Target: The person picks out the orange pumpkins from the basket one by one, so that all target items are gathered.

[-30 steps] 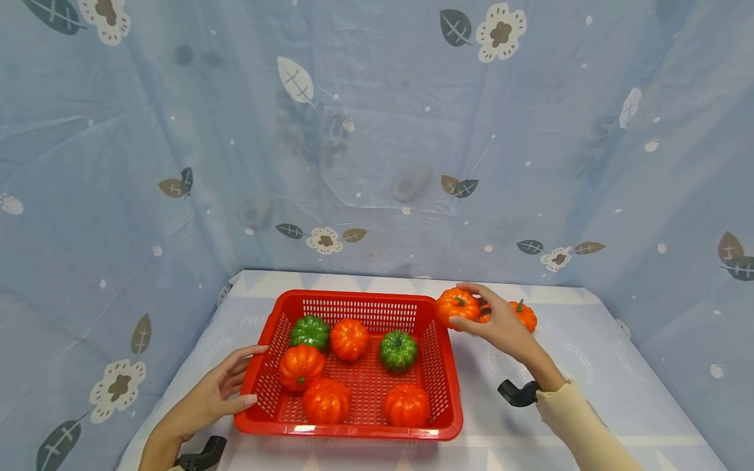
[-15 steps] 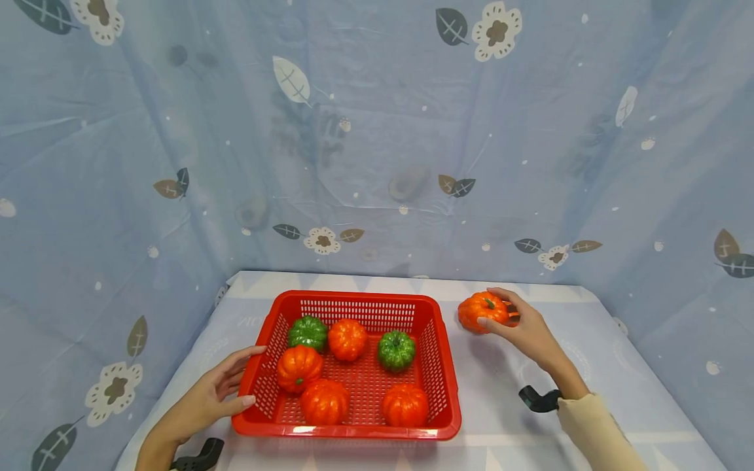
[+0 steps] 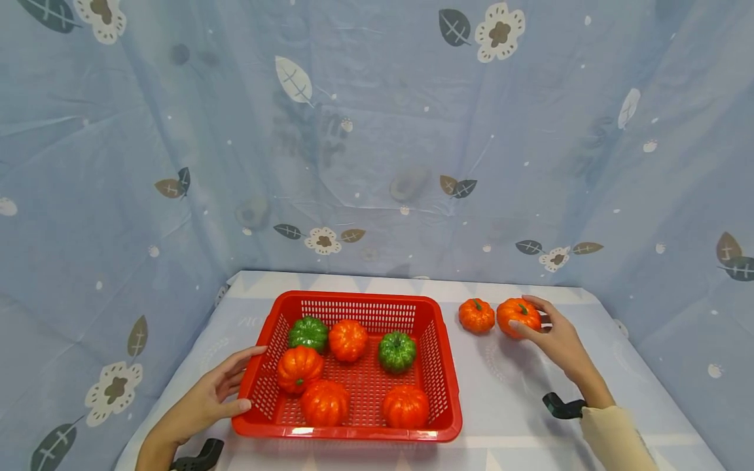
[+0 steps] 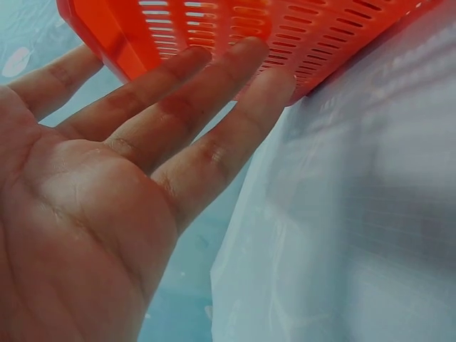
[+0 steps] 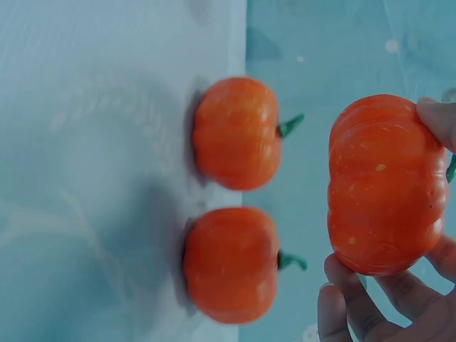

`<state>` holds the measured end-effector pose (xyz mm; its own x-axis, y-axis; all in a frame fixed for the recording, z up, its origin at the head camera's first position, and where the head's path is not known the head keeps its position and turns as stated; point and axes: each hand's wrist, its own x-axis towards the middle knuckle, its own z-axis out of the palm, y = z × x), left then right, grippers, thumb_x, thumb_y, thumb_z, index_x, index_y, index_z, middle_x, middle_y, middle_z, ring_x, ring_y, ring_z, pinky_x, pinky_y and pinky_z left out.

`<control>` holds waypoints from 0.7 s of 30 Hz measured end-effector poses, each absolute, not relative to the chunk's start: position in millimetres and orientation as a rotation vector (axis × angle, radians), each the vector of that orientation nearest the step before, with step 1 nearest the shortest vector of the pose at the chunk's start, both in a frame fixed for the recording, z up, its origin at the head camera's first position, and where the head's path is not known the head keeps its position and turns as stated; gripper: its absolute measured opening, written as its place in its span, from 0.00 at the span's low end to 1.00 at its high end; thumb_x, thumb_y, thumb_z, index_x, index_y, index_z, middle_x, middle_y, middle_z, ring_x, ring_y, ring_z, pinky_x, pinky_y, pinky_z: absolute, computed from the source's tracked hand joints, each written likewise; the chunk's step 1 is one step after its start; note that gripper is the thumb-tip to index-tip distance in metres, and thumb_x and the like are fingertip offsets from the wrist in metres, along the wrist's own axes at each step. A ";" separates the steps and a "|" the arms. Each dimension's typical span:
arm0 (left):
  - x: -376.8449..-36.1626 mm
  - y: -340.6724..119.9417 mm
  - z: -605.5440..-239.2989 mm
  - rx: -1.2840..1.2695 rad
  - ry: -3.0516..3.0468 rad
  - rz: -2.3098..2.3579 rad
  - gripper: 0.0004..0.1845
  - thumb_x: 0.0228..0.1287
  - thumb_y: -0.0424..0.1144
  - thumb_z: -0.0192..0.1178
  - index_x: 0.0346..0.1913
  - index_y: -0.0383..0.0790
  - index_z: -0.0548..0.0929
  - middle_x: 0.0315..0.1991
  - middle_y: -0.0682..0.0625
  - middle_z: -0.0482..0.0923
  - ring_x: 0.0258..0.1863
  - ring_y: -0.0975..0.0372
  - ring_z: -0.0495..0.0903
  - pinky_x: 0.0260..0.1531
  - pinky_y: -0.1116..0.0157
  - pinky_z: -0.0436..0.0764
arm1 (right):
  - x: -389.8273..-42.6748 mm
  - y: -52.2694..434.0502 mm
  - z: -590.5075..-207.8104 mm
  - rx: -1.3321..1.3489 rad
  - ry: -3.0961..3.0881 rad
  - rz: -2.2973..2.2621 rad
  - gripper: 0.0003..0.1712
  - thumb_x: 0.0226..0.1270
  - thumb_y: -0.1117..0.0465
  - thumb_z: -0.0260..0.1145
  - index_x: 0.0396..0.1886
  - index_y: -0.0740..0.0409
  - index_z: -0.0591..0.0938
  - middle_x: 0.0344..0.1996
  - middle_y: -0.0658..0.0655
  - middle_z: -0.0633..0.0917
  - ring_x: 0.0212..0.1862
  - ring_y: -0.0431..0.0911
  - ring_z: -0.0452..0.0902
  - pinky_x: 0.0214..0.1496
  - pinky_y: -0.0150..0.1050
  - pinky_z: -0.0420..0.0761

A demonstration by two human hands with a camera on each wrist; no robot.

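Observation:
My right hand point(image 3: 556, 335) grips a toy orange pumpkin point(image 3: 518, 317) by its sides, right of the basket. In the right wrist view that held pumpkin point(image 5: 388, 185) is raised, and two more, an upper pumpkin point(image 5: 237, 133) and a lower pumpkin point(image 5: 231, 265), sit on the table. The head view shows just one of these, the small orange pumpkin point(image 3: 476, 316); the other is hidden. Beside the red plastic basket point(image 3: 347, 432), my left hand point(image 3: 206, 397) touches its left side. The left wrist view shows straight fingers point(image 4: 221, 153) against the outer basket wall point(image 4: 328, 35).
Several pumpkins lie inside the basket, among them a left green one point(image 3: 309, 333), a right green one point(image 3: 397, 352) and an orange one point(image 3: 406, 406). A pale cloth covers the table point(image 3: 506, 405). A blue patterned curtain point(image 3: 377, 131) hangs behind.
My right hand has carried the orange pumpkin rightward from the basket's right rim, uncovering the small orange pumpkin on the table. The left hand and basket stay in place.

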<state>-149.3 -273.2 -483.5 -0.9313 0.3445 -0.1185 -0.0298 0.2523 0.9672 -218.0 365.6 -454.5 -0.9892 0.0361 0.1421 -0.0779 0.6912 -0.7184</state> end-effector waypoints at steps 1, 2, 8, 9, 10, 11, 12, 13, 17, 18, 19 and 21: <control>-149.4 -273.4 -483.8 0.295 2.219 1.727 0.37 0.63 0.33 0.61 0.71 0.60 0.60 0.71 0.46 0.55 0.63 0.52 0.67 0.52 0.63 0.78 | -217.5 368.4 -455.4 0.023 -2.754 1.169 0.44 0.58 0.38 0.66 0.71 0.47 0.63 0.61 0.62 0.69 0.50 0.56 0.69 0.42 0.41 0.77; -149.6 -273.6 -484.0 0.299 2.217 1.727 0.37 0.63 0.33 0.61 0.71 0.60 0.60 0.71 0.46 0.55 0.62 0.53 0.67 0.52 0.63 0.78 | -216.9 371.0 -455.9 0.013 -2.751 1.163 0.44 0.58 0.38 0.66 0.71 0.47 0.63 0.61 0.63 0.69 0.50 0.56 0.69 0.41 0.40 0.77; -149.7 -273.8 -485.0 0.305 2.233 1.724 0.37 0.62 0.33 0.62 0.71 0.59 0.60 0.70 0.45 0.56 0.61 0.59 0.70 0.52 0.63 0.78 | -211.7 384.3 -458.2 -0.055 -2.741 1.127 0.45 0.60 0.38 0.64 0.72 0.50 0.61 0.63 0.66 0.67 0.50 0.57 0.68 0.39 0.39 0.77; -149.4 -273.8 -485.1 0.301 2.236 1.723 0.37 0.62 0.33 0.62 0.71 0.59 0.60 0.70 0.46 0.56 0.60 0.59 0.70 0.52 0.63 0.78 | -210.7 386.3 -458.3 -0.068 -2.739 1.128 0.45 0.60 0.38 0.64 0.72 0.50 0.61 0.63 0.67 0.67 0.51 0.57 0.68 0.39 0.38 0.77; -149.1 -273.7 -485.1 0.300 2.241 1.723 0.38 0.61 0.33 0.63 0.71 0.59 0.60 0.70 0.45 0.56 0.60 0.59 0.70 0.51 0.63 0.78 | -209.7 388.4 -458.2 -0.083 -2.737 1.130 0.45 0.61 0.38 0.64 0.72 0.50 0.60 0.63 0.67 0.66 0.51 0.58 0.67 0.39 0.38 0.77; -148.7 -273.7 -485.1 0.296 2.244 1.722 0.38 0.61 0.33 0.63 0.71 0.59 0.60 0.70 0.45 0.56 0.61 0.58 0.70 0.52 0.63 0.78 | -209.0 390.7 -458.2 -0.095 -2.733 1.133 0.45 0.61 0.38 0.64 0.73 0.50 0.60 0.64 0.68 0.65 0.51 0.58 0.67 0.38 0.38 0.77; -148.4 -273.7 -485.1 0.292 2.246 1.722 0.38 0.61 0.33 0.63 0.71 0.59 0.60 0.70 0.45 0.56 0.61 0.58 0.70 0.52 0.63 0.78 | -208.5 393.1 -458.2 -0.105 -2.729 1.133 0.45 0.61 0.38 0.63 0.73 0.50 0.59 0.64 0.68 0.65 0.51 0.59 0.66 0.38 0.38 0.77; -148.0 -273.7 -485.0 0.288 2.249 1.722 0.38 0.61 0.33 0.63 0.71 0.59 0.60 0.70 0.45 0.57 0.61 0.57 0.70 0.52 0.63 0.78 | -208.1 395.6 -458.1 -0.113 -2.725 1.134 0.46 0.61 0.38 0.63 0.73 0.50 0.59 0.65 0.68 0.64 0.51 0.59 0.66 0.37 0.38 0.76; -147.3 -272.8 -484.2 0.280 2.258 1.719 0.38 0.61 0.34 0.64 0.70 0.59 0.60 0.70 0.45 0.57 0.62 0.55 0.69 0.52 0.63 0.78 | -209.2 408.8 -461.5 -0.147 -2.709 1.113 0.46 0.61 0.38 0.64 0.73 0.51 0.59 0.64 0.68 0.64 0.51 0.59 0.65 0.34 0.36 0.76; -147.6 -272.6 -483.8 0.282 2.255 1.720 0.38 0.61 0.34 0.64 0.71 0.59 0.60 0.70 0.45 0.56 0.62 0.53 0.68 0.52 0.63 0.78 | -209.8 412.3 -463.1 -0.158 -2.706 1.106 0.46 0.61 0.38 0.64 0.73 0.51 0.58 0.64 0.69 0.64 0.51 0.60 0.65 0.33 0.36 0.77; -147.8 -272.5 -483.3 0.285 2.250 1.721 0.38 0.61 0.34 0.64 0.71 0.59 0.60 0.70 0.46 0.56 0.63 0.52 0.67 0.52 0.63 0.78 | -210.6 415.7 -464.9 -0.174 -2.704 1.098 0.47 0.60 0.37 0.64 0.73 0.51 0.57 0.65 0.69 0.63 0.52 0.61 0.65 0.33 0.37 0.77; -148.7 -272.9 -482.5 0.302 2.240 1.726 0.38 0.61 0.33 0.63 0.71 0.59 0.60 0.70 0.46 0.56 0.64 0.49 0.65 0.52 0.63 0.78 | -212.6 421.0 -468.7 -0.209 -2.700 1.101 0.50 0.60 0.37 0.63 0.74 0.52 0.55 0.65 0.71 0.62 0.53 0.63 0.64 0.36 0.43 0.80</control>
<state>-148.7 -272.9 -482.5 -0.9339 0.3416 -0.1053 -0.0146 0.2577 0.9661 -212.6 421.0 -468.7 -0.9662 0.2120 0.1465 0.0491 0.7097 -0.7028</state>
